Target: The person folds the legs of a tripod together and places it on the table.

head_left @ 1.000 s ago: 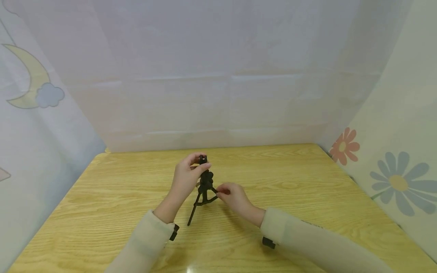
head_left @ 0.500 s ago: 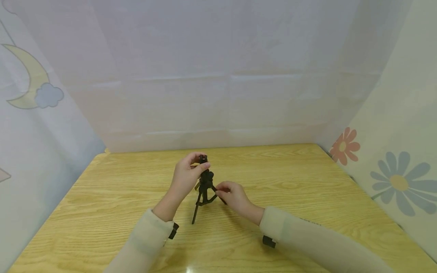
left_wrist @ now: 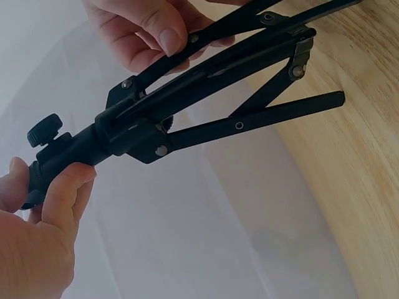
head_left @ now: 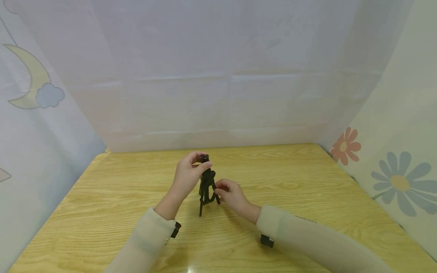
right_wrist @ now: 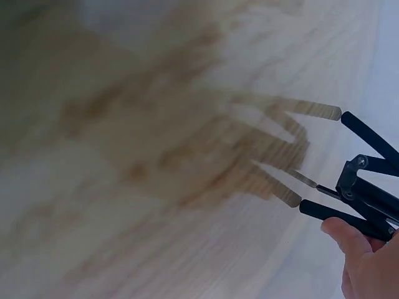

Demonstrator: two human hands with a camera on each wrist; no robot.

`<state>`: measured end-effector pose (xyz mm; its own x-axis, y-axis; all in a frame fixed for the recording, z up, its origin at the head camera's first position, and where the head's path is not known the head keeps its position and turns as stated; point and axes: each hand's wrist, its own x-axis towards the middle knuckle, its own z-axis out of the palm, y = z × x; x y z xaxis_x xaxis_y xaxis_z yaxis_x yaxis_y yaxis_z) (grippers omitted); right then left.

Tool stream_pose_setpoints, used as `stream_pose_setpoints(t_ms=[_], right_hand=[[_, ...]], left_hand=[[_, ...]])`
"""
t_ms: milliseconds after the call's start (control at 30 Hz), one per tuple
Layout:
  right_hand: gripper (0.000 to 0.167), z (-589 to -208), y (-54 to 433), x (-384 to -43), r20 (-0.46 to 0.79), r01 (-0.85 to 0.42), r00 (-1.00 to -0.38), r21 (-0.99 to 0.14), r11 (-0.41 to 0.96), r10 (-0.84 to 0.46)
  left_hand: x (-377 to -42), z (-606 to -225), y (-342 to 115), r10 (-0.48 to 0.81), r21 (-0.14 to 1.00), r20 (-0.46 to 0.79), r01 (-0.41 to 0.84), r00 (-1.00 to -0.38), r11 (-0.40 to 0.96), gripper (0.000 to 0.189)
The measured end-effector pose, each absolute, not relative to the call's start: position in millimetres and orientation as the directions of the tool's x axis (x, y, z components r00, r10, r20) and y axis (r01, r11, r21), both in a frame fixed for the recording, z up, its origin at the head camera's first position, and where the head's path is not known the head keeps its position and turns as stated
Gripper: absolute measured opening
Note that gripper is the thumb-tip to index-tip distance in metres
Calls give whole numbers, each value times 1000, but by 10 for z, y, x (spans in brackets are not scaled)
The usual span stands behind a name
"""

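Observation:
A small black tripod [head_left: 206,182] stands upright on the table, its legs partly spread. My left hand [head_left: 187,172] grips the tripod's top; in the left wrist view thumb and fingers wrap the upper tube, just below a side knob [left_wrist: 45,130]. My right hand [head_left: 233,195] pinches one tripod leg on the right side. That leg [right_wrist: 336,215] also shows in the right wrist view, with the thumb against it. Struts join the legs to the centre post [left_wrist: 206,78]. The right hand's other fingers are partly hidden behind the leg.
The wooden table [head_left: 290,189] spreads around the tripod. A pale cloth backdrop [head_left: 218,94] rises behind it, with side sheets printed with a moon [head_left: 32,76] and flowers [head_left: 399,182]. Each wrist wears a small black camera [head_left: 267,240].
The tripod's legs have drawn inward; the near leg swings right and up toward the post. My right hand shifts slightly left with the leg, while the left hand keeps its hold.

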<state>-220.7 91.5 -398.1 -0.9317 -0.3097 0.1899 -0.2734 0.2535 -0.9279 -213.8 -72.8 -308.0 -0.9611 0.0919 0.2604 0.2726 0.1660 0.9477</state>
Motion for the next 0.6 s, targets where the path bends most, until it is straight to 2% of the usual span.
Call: stream_pose_setpoints(t_ms=[300,600], right_hand=[[11,-3975,894,-2231,154,-215,-941,-960,180,-303],[9,-3986,891,-2254,155,-210,-946,-962,174,-284]], left_hand=[[-2124,-3073,-676,52,960,241,246,-969,135,28],[-2148,-3114,-613,-15,964,235,231,-972,134,26]])
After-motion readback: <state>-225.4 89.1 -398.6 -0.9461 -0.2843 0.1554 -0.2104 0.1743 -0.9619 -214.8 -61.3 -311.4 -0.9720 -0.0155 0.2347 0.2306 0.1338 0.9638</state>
